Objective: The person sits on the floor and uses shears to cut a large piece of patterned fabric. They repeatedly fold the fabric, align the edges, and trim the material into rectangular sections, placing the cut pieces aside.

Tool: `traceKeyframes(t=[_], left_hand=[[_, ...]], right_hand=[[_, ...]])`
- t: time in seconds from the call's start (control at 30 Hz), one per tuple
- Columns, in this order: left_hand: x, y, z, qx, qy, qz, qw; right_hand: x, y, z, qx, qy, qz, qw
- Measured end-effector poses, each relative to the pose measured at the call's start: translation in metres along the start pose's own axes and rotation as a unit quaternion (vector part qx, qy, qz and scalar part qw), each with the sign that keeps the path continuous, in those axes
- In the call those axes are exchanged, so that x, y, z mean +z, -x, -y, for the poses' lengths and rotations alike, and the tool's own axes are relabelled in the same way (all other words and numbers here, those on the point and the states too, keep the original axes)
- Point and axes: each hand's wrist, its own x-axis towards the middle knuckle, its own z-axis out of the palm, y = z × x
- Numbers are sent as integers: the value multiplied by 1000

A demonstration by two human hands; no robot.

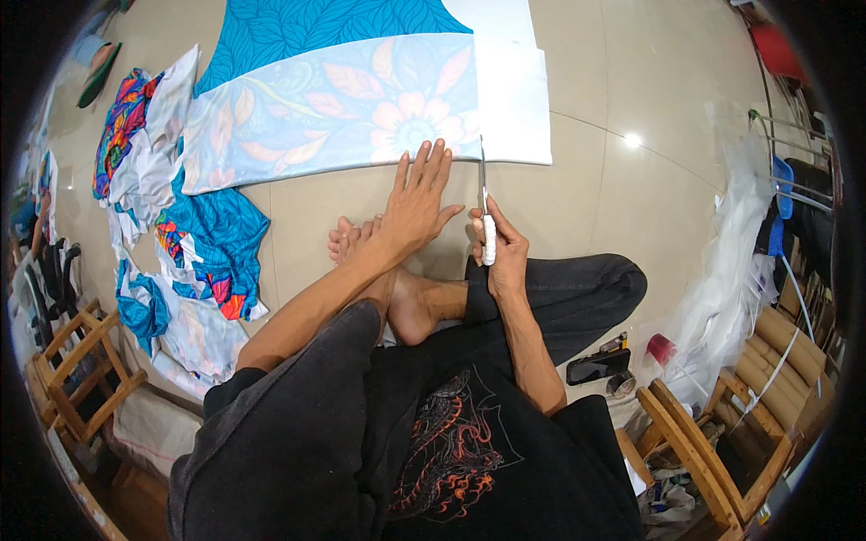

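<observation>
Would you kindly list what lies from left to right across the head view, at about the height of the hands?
Wooden chair → fabric scraps → left hand → scissors → right hand → clear plastic sheeting → cardboard tubes.

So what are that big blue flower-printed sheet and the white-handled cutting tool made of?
The blue flower-printed sheet looks like thin woven or synthetic fabric with a matte finish: it lies limp on the floor under the left hand. The cutting tool, gripped by the right hand, seems to have a metal blade, thin and grey; its white handle is probably plastic.
</observation>
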Motion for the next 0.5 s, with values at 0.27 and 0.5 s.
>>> traceKeyframes(t=[0.27,0.5], left_hand=[[-1,0,-1,-1,3,2,1000],[-1,1,0,0,9,0,1000]], right_hand=[[6,-18,14,-10,-65,9,998],[13,-25,7,-12,-62,-4,998]])
